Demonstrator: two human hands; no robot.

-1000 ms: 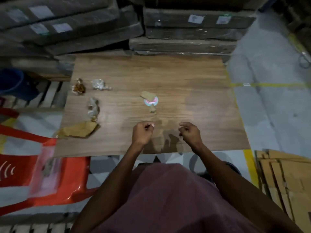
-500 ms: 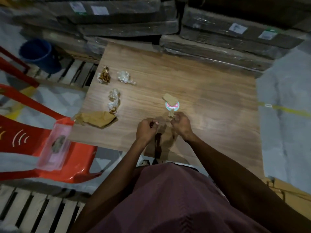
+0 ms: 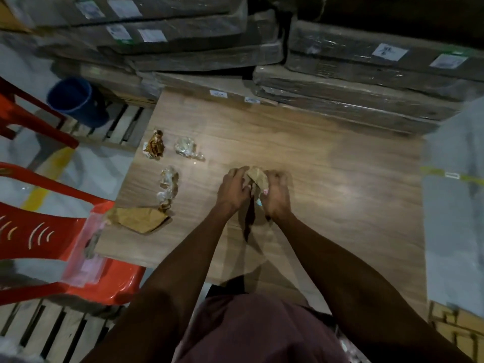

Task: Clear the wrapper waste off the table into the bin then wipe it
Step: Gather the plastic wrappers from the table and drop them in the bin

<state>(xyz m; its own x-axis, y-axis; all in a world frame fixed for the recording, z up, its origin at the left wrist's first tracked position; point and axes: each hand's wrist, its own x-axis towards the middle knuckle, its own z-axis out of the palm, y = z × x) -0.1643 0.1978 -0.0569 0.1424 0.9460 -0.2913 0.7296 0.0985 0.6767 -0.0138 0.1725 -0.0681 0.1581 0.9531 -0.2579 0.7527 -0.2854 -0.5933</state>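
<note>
While both my left hand (image 3: 234, 188) and right hand (image 3: 276, 193) curl their fingers round the brown wrapper (image 3: 258, 176) mid-table, I judge it best to ball it tight, then carry it to the blue bin (image 3: 74, 96).

Wood-grain table (image 3: 327, 195) is carrying the scattered waste. Both hands are gripping a brown paper wrapper (image 3: 258, 176) at mid-table, and that grip is the reference. Well to its left a gold-brown crumpled wrapper (image 3: 155, 147) and a clear crumpled wrapper (image 3: 187, 149) are lying side by side, apart, on the far side. Nearer than those, a clear-and-gold twisted wrapper (image 3: 168, 186) is sitting left of the grip, its near end touching a flat brown paper piece (image 3: 138, 219) lying at the table's left edge.
</note>
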